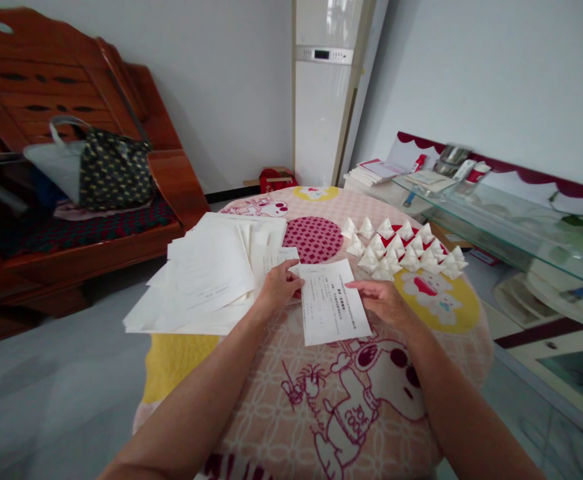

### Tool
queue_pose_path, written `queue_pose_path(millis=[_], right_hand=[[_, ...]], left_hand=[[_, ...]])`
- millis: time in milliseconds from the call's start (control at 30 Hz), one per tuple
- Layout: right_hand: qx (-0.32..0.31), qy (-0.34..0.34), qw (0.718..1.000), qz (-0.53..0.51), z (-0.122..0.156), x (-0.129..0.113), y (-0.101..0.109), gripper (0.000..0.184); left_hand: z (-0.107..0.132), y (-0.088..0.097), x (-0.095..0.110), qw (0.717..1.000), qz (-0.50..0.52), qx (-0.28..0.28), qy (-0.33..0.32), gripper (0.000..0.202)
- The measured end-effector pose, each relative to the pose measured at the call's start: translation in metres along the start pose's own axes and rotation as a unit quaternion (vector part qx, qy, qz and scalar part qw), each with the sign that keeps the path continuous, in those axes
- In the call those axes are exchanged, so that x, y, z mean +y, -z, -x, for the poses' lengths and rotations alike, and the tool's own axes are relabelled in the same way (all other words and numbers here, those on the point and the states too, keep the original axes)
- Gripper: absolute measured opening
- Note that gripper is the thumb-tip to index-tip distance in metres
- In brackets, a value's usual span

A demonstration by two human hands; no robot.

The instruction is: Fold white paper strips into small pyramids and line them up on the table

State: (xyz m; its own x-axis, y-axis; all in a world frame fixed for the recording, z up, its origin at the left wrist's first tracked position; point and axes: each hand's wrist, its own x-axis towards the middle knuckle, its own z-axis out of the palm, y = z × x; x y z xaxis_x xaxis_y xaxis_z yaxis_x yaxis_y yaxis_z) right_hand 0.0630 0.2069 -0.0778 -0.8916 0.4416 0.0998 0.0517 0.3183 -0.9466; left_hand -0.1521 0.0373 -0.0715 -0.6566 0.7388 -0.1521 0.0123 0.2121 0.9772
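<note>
A printed sheet of paper [332, 303] lies flat on a table covered with a pink cartoon cloth [321, 407]. My left hand [278, 287] pinches the sheet's upper left edge with curled fingers. My right hand [384, 299] rests on its right edge, thumb and fingers closed on the paper. Left of the sheet spreads a loose stack of white papers [211, 273]. Beyond the sheet, at the table's far right, several small folded white paper pieces [404, 250] sit in rows.
A wooden bench [71, 200] with a dotted handbag [106, 170] stands at the left. A white standing air conditioner [326, 93] is against the back wall. A glass-topped cabinet [511, 213] with books and cups runs along the right. Grey floor lies at the lower left.
</note>
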Motion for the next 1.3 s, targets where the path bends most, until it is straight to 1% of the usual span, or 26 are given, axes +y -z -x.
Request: queue_pose_path(millis=[67, 133, 200, 300, 367, 400, 433, 467, 533, 567, 600, 633, 700, 733, 767, 800, 867, 900, 933, 967, 1033, 1100, 1133, 1200, 1300], right_hand=[[0.017, 0.048, 0.997, 0.054, 0.001, -0.003, -0.001, 0.033], [0.041, 0.105, 0.987, 0.115, 0.001, -0.007, -0.003, 0.025], [0.044, 0.138, 0.978, 0.153, 0.001, -0.011, -0.003, 0.021], [0.031, 0.144, 0.975, 0.164, 0.003, -0.016, -0.002, 0.02], [0.023, 0.133, 0.978, 0.157, 0.004, -0.016, 0.001, 0.017], [0.017, 0.124, 0.981, 0.149, 0.004, -0.014, 0.003, 0.015], [0.01, 0.113, 0.984, 0.138, 0.004, -0.012, 0.006, 0.015], [0.005, 0.102, 0.987, 0.125, 0.004, -0.01, 0.008, 0.015], [0.006, 0.082, 0.991, 0.107, 0.004, -0.003, 0.012, 0.017], [0.011, 0.072, 0.992, 0.104, 0.003, -0.001, 0.014, 0.018], [0.019, 0.062, 0.993, 0.103, 0.003, 0.002, 0.015, 0.018], [0.027, 0.054, 0.993, 0.103, 0.003, 0.003, 0.016, 0.017], [0.042, 0.037, 0.993, 0.101, 0.002, 0.005, 0.016, 0.015], [0.047, 0.029, 0.994, 0.097, 0.001, 0.004, 0.016, 0.015], [0.05, 0.02, 0.994, 0.093, 0.001, 0.004, 0.016, 0.015], [0.051, 0.008, 0.995, 0.088, 0.001, 0.002, 0.016, 0.015], [0.047, -0.022, 0.995, 0.083, 0.002, 0.0, 0.016, 0.018], [0.046, -0.038, 0.995, 0.082, 0.002, -0.002, 0.016, 0.019], [0.045, -0.052, 0.994, 0.083, 0.003, -0.003, 0.016, 0.02], [0.044, -0.064, 0.994, 0.083, 0.003, -0.004, 0.016, 0.02], [0.041, -0.075, 0.993, 0.081, 0.004, -0.005, 0.017, 0.018], [0.029, -0.08, 0.993, 0.083, 0.005, -0.006, 0.017, 0.015], [0.02, -0.084, 0.993, 0.083, 0.006, -0.007, 0.018, 0.015], [-0.005, -0.093, 0.993, 0.075, 0.007, -0.008, 0.019, 0.015], [-0.04, -0.098, 0.994, 0.039, 0.009, -0.009, 0.023, 0.02]], left_hand=[[0.001, 0.002, 0.002, 0.999, 0.036, -0.001, 0.018, 0.059], [0.001, 0.004, 0.004, 0.998, 0.063, 0.008, 0.028, 0.055], [0.001, 0.006, 0.005, 0.996, 0.079, 0.014, 0.03, 0.053], [0.0, 0.007, 0.001, 0.998, 0.066, 0.002, 0.022, 0.052], [-0.002, 0.006, -0.004, 1.0, 0.014, -0.013, 0.008, 0.049], [-0.003, 0.006, -0.007, 0.999, -0.026, -0.015, -0.013, 0.048], [-0.004, 0.006, -0.009, 0.996, -0.073, -0.011, -0.05, 0.047], [-0.004, 0.007, -0.01, 0.987, -0.122, -0.006, -0.1, 0.048], [-0.002, 0.01, -0.009, 0.954, -0.209, -0.018, -0.215, 0.055], [0.0, 0.012, -0.006, 0.935, -0.241, -0.051, -0.256, 0.061], [0.003, 0.015, -0.003, 0.918, -0.265, -0.096, -0.279, 0.065], [0.007, 0.017, 0.001, 0.904, -0.281, -0.147, -0.286, 0.067], [0.018, 0.021, 0.01, 0.878, -0.295, -0.262, -0.27, 0.071], [0.023, 0.021, 0.014, 0.87, -0.295, -0.301, -0.256, 0.077], [0.028, 0.02, 0.017, 0.864, -0.294, -0.325, -0.247, 0.083], [0.032, 0.018, 0.019, 0.863, -0.291, -0.332, -0.245, 0.09], [0.038, 0.011, 0.02, 0.865, -0.286, -0.328, -0.25, 0.097], [0.039, 0.008, 0.02, 0.869, -0.282, -0.315, -0.256, 0.095], [0.039, 0.004, 0.019, 0.874, -0.28, -0.3, -0.263, 0.088], [0.039, 0.001, 0.019, 0.879, -0.276, -0.282, -0.267, 0.077], [0.036, -0.001, 0.018, 0.889, -0.273, -0.257, -0.262, 0.05], [0.032, -0.001, 0.018, 0.899, -0.278, -0.242, -0.235, 0.025], [0.031, 0.0, 0.018, 0.904, -0.28, -0.239, -0.218, 0.019], [0.029, 0.003, 0.017, 0.909, -0.277, -0.246, -0.192, 0.023], [0.029, 0.004, 0.018, 0.909, -0.261, -0.272, -0.177, 0.029]])
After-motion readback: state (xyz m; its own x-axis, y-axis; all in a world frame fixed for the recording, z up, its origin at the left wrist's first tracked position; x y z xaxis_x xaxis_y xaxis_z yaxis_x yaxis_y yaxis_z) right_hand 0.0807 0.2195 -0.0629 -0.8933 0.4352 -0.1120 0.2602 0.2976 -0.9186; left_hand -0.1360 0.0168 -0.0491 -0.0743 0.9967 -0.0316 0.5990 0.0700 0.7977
